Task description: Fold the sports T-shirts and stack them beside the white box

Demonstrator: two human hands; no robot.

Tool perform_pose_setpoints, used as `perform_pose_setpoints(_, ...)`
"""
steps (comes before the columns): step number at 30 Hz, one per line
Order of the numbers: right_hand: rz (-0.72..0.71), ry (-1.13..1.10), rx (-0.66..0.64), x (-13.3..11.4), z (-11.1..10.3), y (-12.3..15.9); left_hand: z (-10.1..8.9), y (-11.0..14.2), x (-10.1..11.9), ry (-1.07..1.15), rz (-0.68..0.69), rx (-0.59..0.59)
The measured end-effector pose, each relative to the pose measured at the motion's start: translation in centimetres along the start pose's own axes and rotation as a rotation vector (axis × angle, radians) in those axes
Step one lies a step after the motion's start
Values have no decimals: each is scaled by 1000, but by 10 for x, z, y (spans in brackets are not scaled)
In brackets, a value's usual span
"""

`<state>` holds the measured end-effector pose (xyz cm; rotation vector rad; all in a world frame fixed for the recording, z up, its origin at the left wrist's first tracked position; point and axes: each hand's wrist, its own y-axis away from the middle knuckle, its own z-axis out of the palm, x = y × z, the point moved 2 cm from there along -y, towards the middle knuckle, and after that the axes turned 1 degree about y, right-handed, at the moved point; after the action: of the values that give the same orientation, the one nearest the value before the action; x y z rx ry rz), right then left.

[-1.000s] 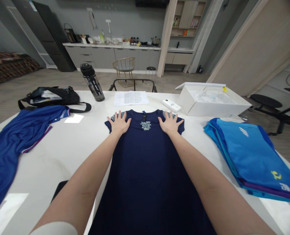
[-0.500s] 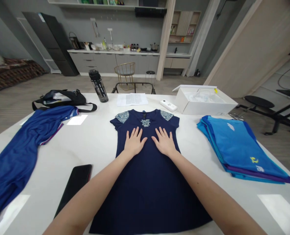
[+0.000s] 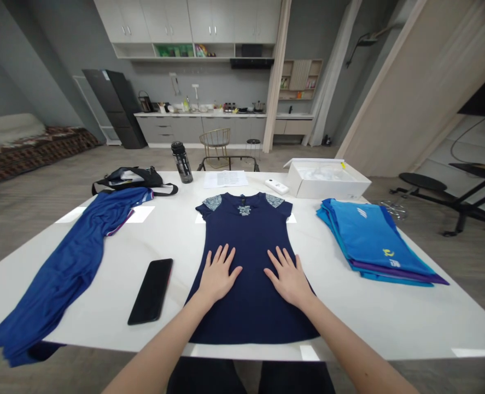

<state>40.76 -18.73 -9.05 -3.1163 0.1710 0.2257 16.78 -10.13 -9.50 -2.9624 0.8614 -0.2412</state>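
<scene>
A navy blue T-shirt (image 3: pixel 248 235) with patterned shoulders lies flat and face up on the white table (image 3: pixel 390 317), collar away from me. My left hand (image 3: pixel 217 273) rests flat on its lower half, fingers spread. My right hand (image 3: pixel 288 276) lies flat beside it on the same cloth, fingers also spread. Neither hand holds anything.
A black phone (image 3: pixel 152 290) lies left of the shirt. A royal blue garment (image 3: pixel 74 257) drapes over the left edge. Folded light blue shirts (image 3: pixel 369 241) are stacked at right. At the back stand a black bag (image 3: pixel 131 178), a dark bottle (image 3: pixel 182 162), a paper sheet (image 3: pixel 226 178), a white remote (image 3: pixel 277 186) and an open white box (image 3: pixel 324 178).
Both hands slid down the shirt from the shoulders to the lower half, staying flat. The view pulled back and up, showing the table's near edge and the phone.
</scene>
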Motion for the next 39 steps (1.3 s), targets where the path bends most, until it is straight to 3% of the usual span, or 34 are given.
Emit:
perform_pose_setpoints(5,13,-41,-5,3,-2,63,-3,56,6,2,33,18)
perform_pose_setpoints(9,30,-63,7,11,4,94,-3,83,5,-18,-1,46)
perform_pose_setpoints(15,25,-69,-3,11,2,99,-13,98,15,-16,-5,92)
perform_pose_setpoints(22,-97,-144,-69,-2,0,105,-8,112,22,36,4,74)
perform_pose_setpoints(25,-73,-173,-35,3,-4,102,-17,114,38,100,58,116)
perform_pose_setpoints(28,-9,-201,89,21,-19,64,-30,108,78,280,166,79)
perform_pose_setpoints(32,157,-203,226,66,-48,-49,-34,82,153,433,502,-103)
perform_pose_setpoints(36,445,-211,178,113,-60,-172,-12,45,212,359,673,-151)
perform_pose_setpoints(39,609,-192,142,137,-56,-229,7,27,237,304,650,-267)
